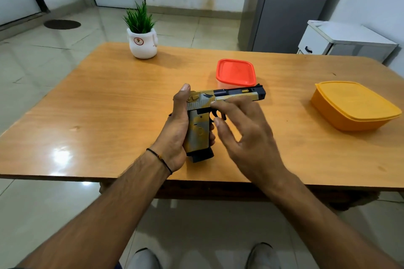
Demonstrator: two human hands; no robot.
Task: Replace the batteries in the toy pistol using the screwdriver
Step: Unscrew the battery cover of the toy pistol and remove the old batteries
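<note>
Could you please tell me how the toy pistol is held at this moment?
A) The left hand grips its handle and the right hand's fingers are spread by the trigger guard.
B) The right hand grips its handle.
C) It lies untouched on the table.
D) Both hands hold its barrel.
A: the left hand is wrapped round the handle of the toy pistol, while the right hand has straight, spread fingers beside the trigger guard.

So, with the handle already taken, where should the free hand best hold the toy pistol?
Probably by the barrel, coming from the person's right. The left hand wraps the handle of the toy pistol, while the long, flat-sided barrel juts rightward, bare on top, right by the fingers of the open right hand.
</note>
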